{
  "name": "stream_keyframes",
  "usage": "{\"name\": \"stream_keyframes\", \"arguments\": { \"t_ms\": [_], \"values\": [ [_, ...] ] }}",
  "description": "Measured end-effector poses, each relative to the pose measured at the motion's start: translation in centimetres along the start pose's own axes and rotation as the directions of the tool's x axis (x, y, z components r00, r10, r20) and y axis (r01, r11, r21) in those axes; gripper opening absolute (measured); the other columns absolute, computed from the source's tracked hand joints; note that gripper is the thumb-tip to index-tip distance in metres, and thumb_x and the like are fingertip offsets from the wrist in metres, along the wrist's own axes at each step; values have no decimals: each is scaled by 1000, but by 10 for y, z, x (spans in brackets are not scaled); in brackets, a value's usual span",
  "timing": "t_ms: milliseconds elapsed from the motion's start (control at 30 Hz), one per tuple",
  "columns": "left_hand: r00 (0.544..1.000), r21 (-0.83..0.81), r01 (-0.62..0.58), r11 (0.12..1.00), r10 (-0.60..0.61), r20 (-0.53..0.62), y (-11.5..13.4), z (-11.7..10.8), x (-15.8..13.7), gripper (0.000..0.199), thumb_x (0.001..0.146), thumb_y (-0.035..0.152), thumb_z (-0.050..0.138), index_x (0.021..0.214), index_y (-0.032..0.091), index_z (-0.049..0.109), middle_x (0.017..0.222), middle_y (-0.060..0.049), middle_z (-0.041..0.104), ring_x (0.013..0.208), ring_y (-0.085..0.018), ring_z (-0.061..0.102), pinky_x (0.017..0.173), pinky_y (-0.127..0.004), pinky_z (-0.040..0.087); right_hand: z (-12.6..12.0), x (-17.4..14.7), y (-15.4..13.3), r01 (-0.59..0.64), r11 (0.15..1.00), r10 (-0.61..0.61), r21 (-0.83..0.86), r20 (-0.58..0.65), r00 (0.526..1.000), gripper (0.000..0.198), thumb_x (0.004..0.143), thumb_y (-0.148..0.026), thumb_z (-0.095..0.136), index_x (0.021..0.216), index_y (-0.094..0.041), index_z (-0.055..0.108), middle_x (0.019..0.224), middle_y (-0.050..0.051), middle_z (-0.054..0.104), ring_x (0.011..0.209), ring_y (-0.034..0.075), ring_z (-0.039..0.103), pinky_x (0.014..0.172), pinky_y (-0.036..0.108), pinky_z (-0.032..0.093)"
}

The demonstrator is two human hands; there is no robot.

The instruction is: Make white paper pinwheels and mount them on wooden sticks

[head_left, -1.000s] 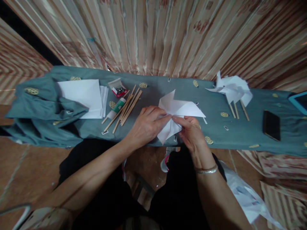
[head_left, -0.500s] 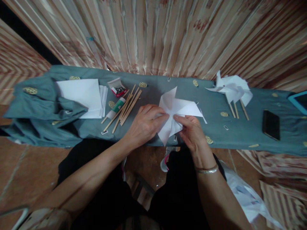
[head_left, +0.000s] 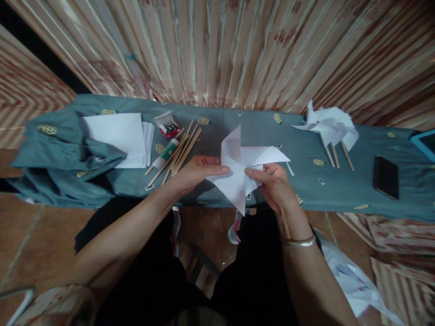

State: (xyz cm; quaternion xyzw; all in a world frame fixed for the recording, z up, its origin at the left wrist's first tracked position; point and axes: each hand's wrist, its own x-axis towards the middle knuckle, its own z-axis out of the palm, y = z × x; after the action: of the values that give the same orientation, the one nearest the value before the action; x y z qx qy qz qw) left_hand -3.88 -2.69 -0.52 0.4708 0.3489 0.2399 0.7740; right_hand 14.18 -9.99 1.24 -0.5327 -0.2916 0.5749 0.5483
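Observation:
A white paper pinwheel (head_left: 237, 166) with folded, pointed blades is held up over the front edge of the cloth-covered table. My left hand (head_left: 200, 171) pinches it left of the centre, thumb on top and the other fingers partly behind the paper. On the other side, my right hand (head_left: 273, 181) grips it with the thumb close to the centre; its remaining fingers are mostly underneath. No stick shows on this pinwheel. To the left of my left hand lie several thin wooden sticks (head_left: 185, 151) beside a green and white glue tube (head_left: 166, 153).
A small open red and white box (head_left: 168, 126) of shiny metal pieces stands behind the sticks. White paper sheets (head_left: 117, 138) lie at left. Finished pinwheels on sticks (head_left: 331, 124), a black phone (head_left: 386, 177) and a blue-edged device (head_left: 424, 142) are at right. A striped curtain (head_left: 217, 54) hangs behind.
The pinwheel has turned a little, its lower blade now pointing further down and right. My left hand has drawn back left from the centre to the paper's side. My right hand keeps its grip.

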Motion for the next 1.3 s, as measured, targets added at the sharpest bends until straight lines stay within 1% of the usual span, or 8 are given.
{"name": "stream_keyframes", "arguments": {
  "t_ms": [200,367,467,567,700,900,1100,1300],
  "values": [
    [999,92,27,995,-24,-37,0,3,-2,30,55,35,85,73,13,77,69,-5,73,58,-14,61,57,-24,44,-2,3,6,5,999,-7,-53,-32,999,34,52,-33,87,81,-21,74,77,2,78,65,21,71,68,35,58],
    [999,271,-31,962,23,35,7,0,-3,24,60,34,82,70,12,76,65,-3,70,58,-13,59,55,-22,43,-4,4,7,4,998,-6,-60,-19,1000,36,52,-33,87,83,-21,74,75,2,77,63,20,70,67,35,58],
    [998,301,-56,952,42,53,9,0,-3,25,61,33,82,73,12,76,69,-3,72,62,-14,61,58,-23,46,-5,4,8,5,998,-6,-70,-13,1000,37,53,-31,87,85,-20,74,76,3,77,62,20,70,65,34,57],
    [998,267,-59,962,62,-3,5,2,-2,28,59,34,83,74,11,76,72,-5,73,63,-14,62,58,-24,48,-4,5,9,6,997,-7,-81,-10,1000,37,53,-29,87,86,-19,74,77,3,78,62,19,70,65,34,57],
    [996,175,-62,983,72,-49,-4,7,1,30,59,35,82,73,10,74,67,-4,70,58,-13,60,55,-22,46,-2,6,10,6,996,-7,-87,-9,1000,38,53,-30,86,87,-19,74,78,3,78,65,21,71,68,36,59],
    [991,37,-51,998,55,-123,-10,19,1,22,58,27,80,69,10,71,63,-2,67,54,-11,56,52,-21,43,0,5,11,29,997,-32,-78,-35,999,38,53,-30,86,87,-21,71,80,2,78,71,21,72,70,36,57],
    [978,2,-32,999,32,-208,-13,22,3,17,59,23,77,67,11,69,62,-1,66,53,-10,55,51,-21,42,0,3,9,20,997,-24,-78,-43,999,39,52,-31,86,86,-21,69,76,1,76,71,21,71,71,36,56],
    [979,5,-44,999,45,-200,-13,23,2,18,58,23,78,68,10,70,64,-1,67,54,-11,56,51,-21,42,-1,4,10,19,996,-24,-83,-55,998,36,53,-30,85,84,-20,68,73,1,76,65,19,69,66,34,56]
  ]
}}
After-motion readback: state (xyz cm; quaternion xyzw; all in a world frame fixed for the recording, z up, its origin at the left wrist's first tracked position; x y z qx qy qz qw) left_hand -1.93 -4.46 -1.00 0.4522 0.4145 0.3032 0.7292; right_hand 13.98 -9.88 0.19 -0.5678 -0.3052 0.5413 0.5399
